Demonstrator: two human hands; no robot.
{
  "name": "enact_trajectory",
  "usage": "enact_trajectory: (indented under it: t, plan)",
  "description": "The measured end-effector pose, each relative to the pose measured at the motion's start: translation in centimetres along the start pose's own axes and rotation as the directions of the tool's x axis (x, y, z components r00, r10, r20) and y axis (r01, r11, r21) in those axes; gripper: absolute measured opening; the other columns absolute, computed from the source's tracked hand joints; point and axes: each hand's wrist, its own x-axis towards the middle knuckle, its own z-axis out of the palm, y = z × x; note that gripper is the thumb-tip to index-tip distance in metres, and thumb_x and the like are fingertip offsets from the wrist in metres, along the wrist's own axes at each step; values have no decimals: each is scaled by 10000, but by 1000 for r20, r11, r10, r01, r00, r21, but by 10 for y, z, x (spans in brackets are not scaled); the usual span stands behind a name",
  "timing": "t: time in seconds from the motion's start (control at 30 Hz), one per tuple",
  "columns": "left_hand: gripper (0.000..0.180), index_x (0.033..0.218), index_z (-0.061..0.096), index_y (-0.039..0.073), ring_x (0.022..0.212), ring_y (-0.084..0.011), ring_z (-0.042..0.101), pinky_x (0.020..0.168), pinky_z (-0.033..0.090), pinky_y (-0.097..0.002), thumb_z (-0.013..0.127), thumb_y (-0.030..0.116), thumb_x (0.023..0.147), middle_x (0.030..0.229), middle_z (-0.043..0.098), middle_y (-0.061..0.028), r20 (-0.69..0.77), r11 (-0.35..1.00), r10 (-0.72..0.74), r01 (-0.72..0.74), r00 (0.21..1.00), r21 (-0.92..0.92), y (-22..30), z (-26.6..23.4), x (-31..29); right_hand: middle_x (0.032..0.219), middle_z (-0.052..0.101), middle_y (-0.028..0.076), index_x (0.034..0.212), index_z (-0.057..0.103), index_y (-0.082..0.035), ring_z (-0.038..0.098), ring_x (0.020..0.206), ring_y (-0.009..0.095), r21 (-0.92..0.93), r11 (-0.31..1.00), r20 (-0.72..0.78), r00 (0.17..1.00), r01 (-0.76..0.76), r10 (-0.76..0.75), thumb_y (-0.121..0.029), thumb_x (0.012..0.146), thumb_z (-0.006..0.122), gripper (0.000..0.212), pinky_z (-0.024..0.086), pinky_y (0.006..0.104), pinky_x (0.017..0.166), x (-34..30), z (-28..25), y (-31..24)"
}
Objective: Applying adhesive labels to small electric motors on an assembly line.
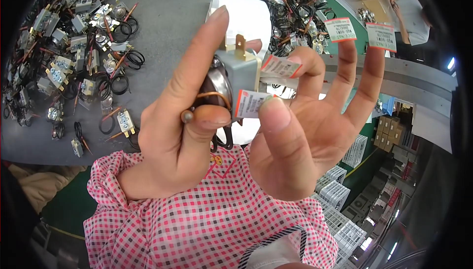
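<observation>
Left hand (170, 126) pinches grey box (241, 74) | right hand (318, 126), 4 o'clock, spreads wide, wearing stickers (343, 29) | box looks light, rigid; grip sides, spare tabs (240, 44)!

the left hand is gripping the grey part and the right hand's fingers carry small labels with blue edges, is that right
Not quite: the edges are red, not blue. The head view shows red-edged labels on the fingers of the right hand, while the left hand grips the grey part.
</observation>
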Motion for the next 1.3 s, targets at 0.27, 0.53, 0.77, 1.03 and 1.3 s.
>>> enact_trajectory:
  t: [0.27,0.53,0.77,1.03,1.3]
  plan:
    - [677,1347,211,-37,934,-142,531,797,421,-245,373,449,905,1137,535,-182,-35,996,-69,71,997,60,1,4,0,1338,196,104,1360,74,-25,464,913,213,135,990,58,997,36,-44,177,625,550,899,551,310,681,9,-15,14]
    - [509,1348,239,-27,812,-106,531,701,428,-213,367,254,943,1099,564,-149,35,999,-40,40,999,18,0,18,31,1310,176,87,1315,94,-15,436,947,210,127,991,-6,999,38,-38,181,685,559,808,564,294,718,37,-20,8]
    - [481,1359,223,-10,591,-25,393,516,329,-161,361,144,924,1117,569,-123,51,996,-63,60,997,60,-5,17,35,1311,189,72,1321,150,-35,431,943,205,138,990,-49,999,29,-23,163,658,589,819,551,300,718,41,-22,9]
    - [508,1353,193,-46,997,-186,540,839,410,-260,357,199,939,1186,510,-212,82,979,145,-131,986,-158,-11,15,40,1277,244,115,1343,178,-27,438,929,233,43,996,-74,994,82,-78,98,586,659,905,486,299,729,42,-15,11]
    - [598,1366,142,-26,1126,-248,469,953,347,-318,344,337,935,1235,448,-242,118,987,49,-31,992,-155,-9,10,40,1261,280,121,1335,186,-2,445,933,238,50,995,-81,994,81,-76,92,577,654,896,452,295,756,44,-12,13]
